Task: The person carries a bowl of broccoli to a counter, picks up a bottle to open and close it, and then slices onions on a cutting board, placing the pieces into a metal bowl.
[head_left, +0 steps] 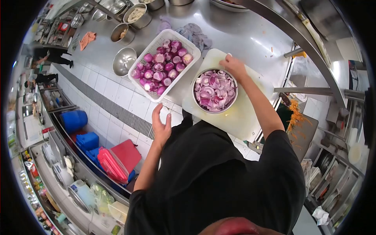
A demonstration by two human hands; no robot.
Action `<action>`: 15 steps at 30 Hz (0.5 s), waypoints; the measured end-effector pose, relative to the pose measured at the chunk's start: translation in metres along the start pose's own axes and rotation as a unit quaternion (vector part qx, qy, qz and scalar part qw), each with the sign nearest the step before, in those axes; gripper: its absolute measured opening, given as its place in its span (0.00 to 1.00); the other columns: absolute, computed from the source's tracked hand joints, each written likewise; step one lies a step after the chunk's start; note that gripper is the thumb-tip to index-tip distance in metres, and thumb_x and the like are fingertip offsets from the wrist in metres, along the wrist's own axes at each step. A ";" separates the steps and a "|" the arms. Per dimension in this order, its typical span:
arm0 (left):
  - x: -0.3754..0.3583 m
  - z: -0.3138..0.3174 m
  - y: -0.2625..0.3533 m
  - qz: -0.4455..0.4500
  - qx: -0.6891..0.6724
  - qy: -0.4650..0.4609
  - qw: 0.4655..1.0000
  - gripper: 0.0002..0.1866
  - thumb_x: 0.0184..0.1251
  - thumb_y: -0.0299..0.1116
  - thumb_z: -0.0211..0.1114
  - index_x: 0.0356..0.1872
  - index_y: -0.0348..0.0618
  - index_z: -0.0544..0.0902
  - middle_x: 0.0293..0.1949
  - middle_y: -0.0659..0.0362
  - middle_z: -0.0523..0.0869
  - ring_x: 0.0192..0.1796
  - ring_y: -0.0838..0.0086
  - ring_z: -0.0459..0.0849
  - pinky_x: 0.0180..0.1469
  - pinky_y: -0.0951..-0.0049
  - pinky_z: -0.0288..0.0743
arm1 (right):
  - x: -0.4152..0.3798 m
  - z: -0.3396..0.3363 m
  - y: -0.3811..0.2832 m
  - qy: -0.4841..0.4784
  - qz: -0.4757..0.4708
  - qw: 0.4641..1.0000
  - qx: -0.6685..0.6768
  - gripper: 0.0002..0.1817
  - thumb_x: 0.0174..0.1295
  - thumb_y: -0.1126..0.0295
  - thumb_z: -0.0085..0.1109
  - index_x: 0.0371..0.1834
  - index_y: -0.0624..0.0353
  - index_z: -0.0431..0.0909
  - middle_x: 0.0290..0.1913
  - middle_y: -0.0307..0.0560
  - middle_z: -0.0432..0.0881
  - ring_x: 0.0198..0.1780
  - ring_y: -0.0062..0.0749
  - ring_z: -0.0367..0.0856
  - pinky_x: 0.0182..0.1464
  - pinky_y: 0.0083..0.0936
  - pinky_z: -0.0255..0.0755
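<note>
A steel bowl [193, 92] full of sliced red onion [214, 91] stands on the white cutting board [246, 113]. My right hand [235, 68] is over the board by the bowl's far right rim, fingers curled together; a small pale bit shows at the fingertips, too small to name. To the left, a white plastic basket [135, 83] holds several peeled red onions [161, 64]. My left hand [160, 124] is in the air just below the basket's near corner, thumb and fingers apart, holding nothing.
A steel mixing bowl [124, 62] sits left of the basket, with steel pots [138, 16] behind it. Grey cloths [194, 35] lie beyond the basket. A steel shelf rail [309, 51] curves overhead at right. Two people [47, 58] stand far left.
</note>
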State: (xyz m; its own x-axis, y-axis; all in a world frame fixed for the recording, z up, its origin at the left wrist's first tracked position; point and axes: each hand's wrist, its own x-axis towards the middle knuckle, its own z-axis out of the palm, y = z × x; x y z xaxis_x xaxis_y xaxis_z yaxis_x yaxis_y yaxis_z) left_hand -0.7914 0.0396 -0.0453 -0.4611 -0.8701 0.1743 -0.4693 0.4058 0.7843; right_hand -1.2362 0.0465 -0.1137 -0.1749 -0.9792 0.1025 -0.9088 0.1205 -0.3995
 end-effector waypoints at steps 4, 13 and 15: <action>-0.027 -0.019 -0.025 -0.086 0.020 0.006 0.996 0.24 0.73 0.25 0.66 0.68 0.34 0.74 0.67 0.44 0.79 0.70 0.52 0.77 0.72 0.53 0.71 | -0.006 0.003 0.009 0.029 0.020 0.998 -0.052 0.10 0.72 0.57 0.59 0.43 0.51 0.77 0.43 0.49 0.76 0.52 0.47 0.82 0.50 0.45 0.80; -0.056 -0.033 -0.047 -0.158 0.027 -0.024 0.987 0.23 0.72 0.25 0.66 0.67 0.34 0.75 0.65 0.45 0.81 0.69 0.54 0.80 0.68 0.55 0.76 | 0.025 -0.005 0.028 0.024 0.127 0.991 0.034 0.24 0.78 0.45 0.51 0.50 0.56 0.81 0.56 0.49 0.84 0.53 0.51 0.85 0.54 0.49 0.80; -0.058 -0.034 -0.046 -0.159 0.039 -0.036 0.986 0.23 0.72 0.25 0.66 0.67 0.35 0.75 0.65 0.45 0.82 0.69 0.54 0.80 0.68 0.56 0.76 | 0.035 0.000 0.028 0.004 0.126 0.992 -0.001 0.25 0.77 0.44 0.51 0.48 0.56 0.81 0.53 0.50 0.85 0.52 0.51 0.86 0.54 0.47 0.80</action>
State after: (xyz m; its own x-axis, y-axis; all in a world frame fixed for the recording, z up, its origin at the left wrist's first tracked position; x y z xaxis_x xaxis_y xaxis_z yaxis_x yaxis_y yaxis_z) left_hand -0.7174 0.0616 -0.0716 -0.3332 -0.9355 -0.1178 -0.6536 0.1392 0.7439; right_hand -1.2679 0.0158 -0.1217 -0.3999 -0.9165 0.0061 -0.8366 0.3623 -0.4108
